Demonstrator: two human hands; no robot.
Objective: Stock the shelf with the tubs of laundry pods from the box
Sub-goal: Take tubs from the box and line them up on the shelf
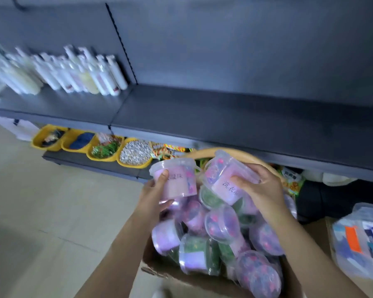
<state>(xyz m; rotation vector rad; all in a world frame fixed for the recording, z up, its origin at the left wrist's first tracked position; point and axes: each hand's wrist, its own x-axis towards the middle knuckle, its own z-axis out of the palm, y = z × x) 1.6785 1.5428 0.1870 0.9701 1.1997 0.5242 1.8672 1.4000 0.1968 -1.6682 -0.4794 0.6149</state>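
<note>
1. Head view: the left hand (157, 190) grips a pink tub (179, 181) from the side, thumb across the label. The tub is held roughly upright above the box (159, 274), which sits at 6 o'clock.
2. The right hand (261, 190) wraps round a second pink tub (226, 179), tilted with its lid towards 11 o'clock. The two tubs are close together, but I cannot tell if they touch.
3. Under both hands a heap of tubs (222, 224), pink and green, lies every way up in the box. The shelf (202, 112) runs across 12 o'clock, and none of the tubs in view stands on it yet.
4. The tilted tub is the likelier one to go wrong. If its clear lid is loose, tipping it further could spill pods, and a smooth wall held in one hand may slip.
5. A tan curved rim (202, 150) arches just beyond the tubs at 12 o'clock. Lifting straight forward could knock a tub against it.
6. Lifting tubs off the heap may shift it, and tubs near the 7 o'clock edge could roll out onto the floor.
7. White bottles (73, 74) stand at 10 o'clock on the shelf. A tub set down too far left could knock them over.
</note>
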